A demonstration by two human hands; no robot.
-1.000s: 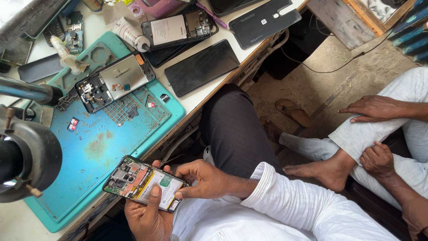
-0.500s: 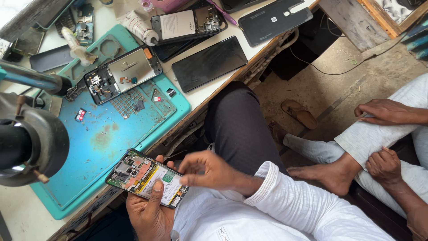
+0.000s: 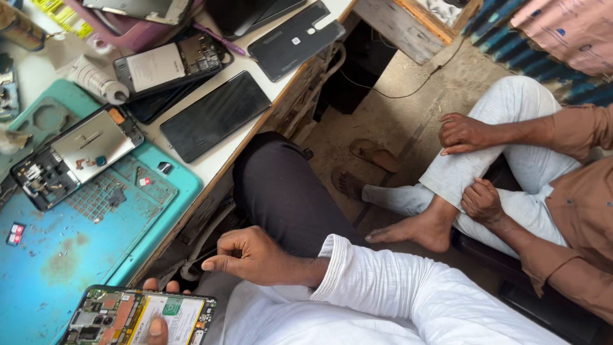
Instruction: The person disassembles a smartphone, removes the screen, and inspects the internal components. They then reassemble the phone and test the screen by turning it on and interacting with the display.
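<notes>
Evidently the left hand (image 3: 156, 322) cradled the opened phone (image 3: 137, 316) from beneath at the workbench's edge, just past the blue repair mat (image 3: 64, 255), thumb pressed on its battery to keep the bare circuitry steady and face-up; the right hand (image 3: 252, 255) hovered beside it over the lap, fingers curled loosely, holding nothing

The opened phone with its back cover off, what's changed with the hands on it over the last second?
The right hand has let go of the opened phone with bare circuit board and drawn back to the right, fingers curled and empty. The left hand still holds the phone at the edge of the turquoise work mat.
</notes>
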